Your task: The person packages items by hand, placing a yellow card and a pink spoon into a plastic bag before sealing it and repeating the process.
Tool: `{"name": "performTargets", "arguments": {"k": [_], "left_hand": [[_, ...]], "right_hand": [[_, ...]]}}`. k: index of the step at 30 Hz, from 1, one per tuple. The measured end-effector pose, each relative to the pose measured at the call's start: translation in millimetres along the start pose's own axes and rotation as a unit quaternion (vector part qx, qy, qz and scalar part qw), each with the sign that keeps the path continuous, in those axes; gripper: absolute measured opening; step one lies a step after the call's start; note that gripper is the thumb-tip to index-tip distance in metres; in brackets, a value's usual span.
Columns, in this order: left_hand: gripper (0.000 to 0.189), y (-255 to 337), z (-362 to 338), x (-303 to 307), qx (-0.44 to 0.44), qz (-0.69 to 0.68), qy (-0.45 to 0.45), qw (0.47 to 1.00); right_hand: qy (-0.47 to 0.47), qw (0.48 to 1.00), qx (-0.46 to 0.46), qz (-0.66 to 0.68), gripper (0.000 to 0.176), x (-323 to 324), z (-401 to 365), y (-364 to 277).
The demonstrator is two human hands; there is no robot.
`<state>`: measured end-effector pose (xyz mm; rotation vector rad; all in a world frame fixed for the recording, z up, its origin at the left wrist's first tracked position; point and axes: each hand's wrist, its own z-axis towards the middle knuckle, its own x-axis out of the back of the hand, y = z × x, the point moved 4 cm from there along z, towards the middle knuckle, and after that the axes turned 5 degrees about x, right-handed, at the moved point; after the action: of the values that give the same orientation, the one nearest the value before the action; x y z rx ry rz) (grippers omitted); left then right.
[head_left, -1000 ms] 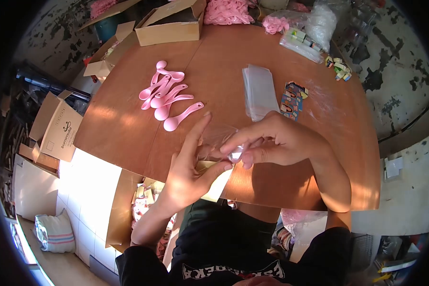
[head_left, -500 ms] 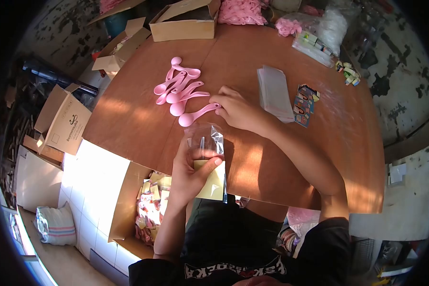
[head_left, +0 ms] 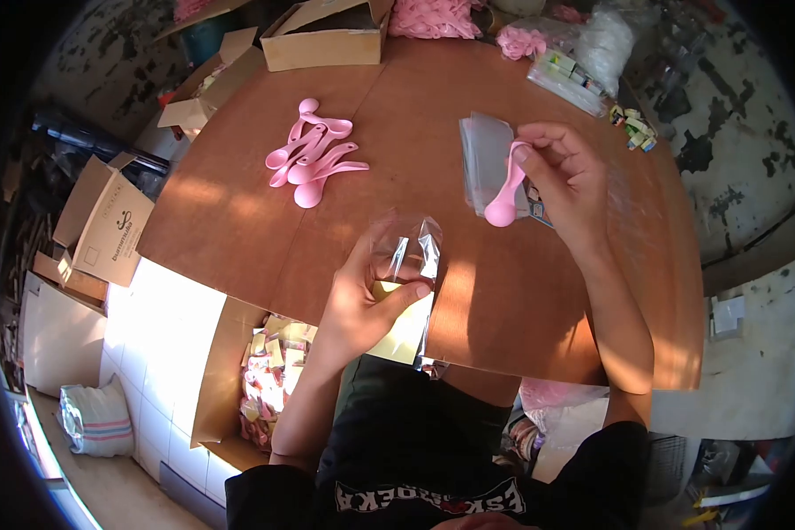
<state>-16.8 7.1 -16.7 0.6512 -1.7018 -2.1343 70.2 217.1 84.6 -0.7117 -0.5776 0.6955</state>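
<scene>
My left hand (head_left: 362, 309) grips a clear plastic bag (head_left: 406, 243) with a yellow card (head_left: 402, 329) in it, over the table's near edge. The bag's mouth points away from me. My right hand (head_left: 567, 181) pinches a pink spoon (head_left: 503, 205) by its handle, with the bowl hanging down. Beneath and beside that spoon lies a stack of clear bags (head_left: 486, 159). Printed cards (head_left: 540, 208) are mostly hidden behind my right hand. A pile of pink spoons (head_left: 314, 159) lies on the left part of the table.
The brown table (head_left: 397, 106) carries an open carton (head_left: 322, 44), pink items (head_left: 433, 16) and plastic packs (head_left: 570, 79) along its far side, with small boxes (head_left: 634, 130) at right. Below its left edge stands a carton of packed items (head_left: 272, 371).
My right hand has lifted the pink spoon off the table beside the pile and carried it right, over the clear bags. My left hand still holds the bag and card.
</scene>
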Motion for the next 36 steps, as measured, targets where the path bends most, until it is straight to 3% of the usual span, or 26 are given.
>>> {"name": "performTargets", "arguments": {"k": [1,6,16,19,21,26,28,30,32,36], "left_hand": [[0.079,1,2,-5,0.026,0.001,-0.003,1.000],[0.080,-3,9,-34,0.037,-0.013,-0.028,0.999],[0.075,4,14,-58,0.015,-0.033,-0.091,0.995],[0.065,5,13,-58,0.015,-0.024,-0.076,0.997],[0.048,10,15,-58,0.024,-0.105,-0.063,0.992],[0.042,10,19,-51,0.007,-0.067,-0.037,0.997],[0.039,13,19,-48,-0.040,-0.046,-0.052,0.997],[0.038,19,14,-48,-0.020,-0.031,-0.042,0.998],[0.038,18,12,-48,0.001,-0.018,-0.033,0.999],[0.037,13,9,-53,0.036,-0.008,-0.082,0.996]], "right_hand": [[0.061,0.998,-0.017,0.012,0.016,12,2,-8],[0.118,0.979,-0.013,0.164,0.017,30,3,-20],[0.042,0.986,-0.082,0.138,0.017,-3,-12,-11],[0.029,0.988,-0.074,0.132,0.019,-13,-17,-13],[0.025,0.989,-0.083,0.119,0.020,-18,-20,-15],[0.000,0.991,-0.070,0.114,0.016,-28,-32,-19],[-0.029,0.997,-0.050,0.059,0.013,-29,-36,-22],[-0.038,0.994,-0.083,0.055,0.014,-24,-43,-25],[-0.118,0.987,0.062,-0.090,0.016,-22,-47,-30],[-0.086,0.993,0.024,-0.078,0.018,-15,-55,-37]]}}
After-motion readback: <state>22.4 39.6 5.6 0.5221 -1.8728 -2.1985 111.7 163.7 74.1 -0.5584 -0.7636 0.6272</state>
